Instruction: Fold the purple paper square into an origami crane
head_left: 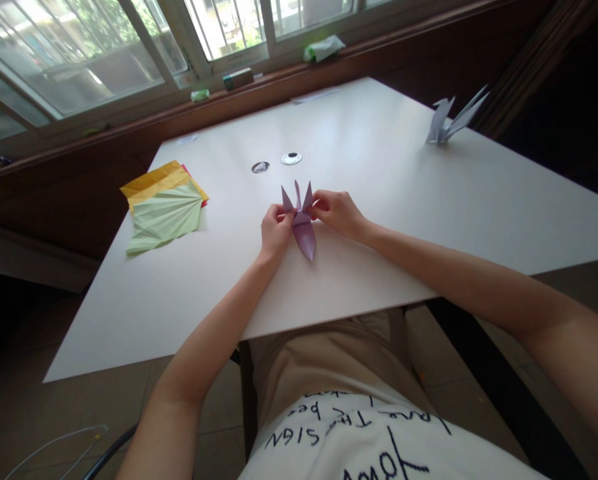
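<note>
A folded purple origami paper (305, 239) is held just over the white table, near its front edge. Several narrow points stick up from its far end, and one broad pointed flap hangs toward me. My left hand (277, 230) pinches its left side between thumb and fingers. On the opposite side, my right hand (339, 210) is closed on the paper's right edge, close to the base of the upright points. The fingertips hide part of the folds at the middle.
The white table (219, 280) carries creased green paper (166, 220) over yellow paper (159, 180) at left. Two round holes, one a dark-centred disc (291, 158), lie beyond my hands. A white paper crane (451, 123) stands at the right edge. Tissue packs (323, 49) rest on the windowsill.
</note>
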The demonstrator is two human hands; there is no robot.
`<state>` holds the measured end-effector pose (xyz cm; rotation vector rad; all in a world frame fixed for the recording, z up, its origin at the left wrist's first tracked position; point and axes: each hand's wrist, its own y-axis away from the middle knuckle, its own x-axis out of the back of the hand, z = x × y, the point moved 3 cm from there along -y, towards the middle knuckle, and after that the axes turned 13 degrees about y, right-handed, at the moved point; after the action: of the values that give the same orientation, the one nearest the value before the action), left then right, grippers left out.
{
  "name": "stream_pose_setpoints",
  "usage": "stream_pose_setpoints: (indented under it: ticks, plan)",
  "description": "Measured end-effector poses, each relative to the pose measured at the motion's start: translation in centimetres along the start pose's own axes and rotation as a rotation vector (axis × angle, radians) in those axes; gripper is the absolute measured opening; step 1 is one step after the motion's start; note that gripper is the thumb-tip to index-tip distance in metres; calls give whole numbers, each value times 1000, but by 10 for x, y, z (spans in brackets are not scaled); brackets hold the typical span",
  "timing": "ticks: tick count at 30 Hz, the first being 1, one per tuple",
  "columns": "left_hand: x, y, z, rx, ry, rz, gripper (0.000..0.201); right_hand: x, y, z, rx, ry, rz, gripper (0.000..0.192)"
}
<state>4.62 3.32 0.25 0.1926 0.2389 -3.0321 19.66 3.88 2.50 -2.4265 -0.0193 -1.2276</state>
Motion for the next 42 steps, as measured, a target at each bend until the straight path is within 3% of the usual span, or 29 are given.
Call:
stream_pose_setpoints:
  ticks: [19, 42]
  plan:
    - [0, -1, -3, -36, -39, -43, 10, 0, 2, -5, 8, 9, -26, 12]
    - [-1, 2, 6, 14, -60, -57, 10, -2, 2, -6, 57, 134, -37, 13]
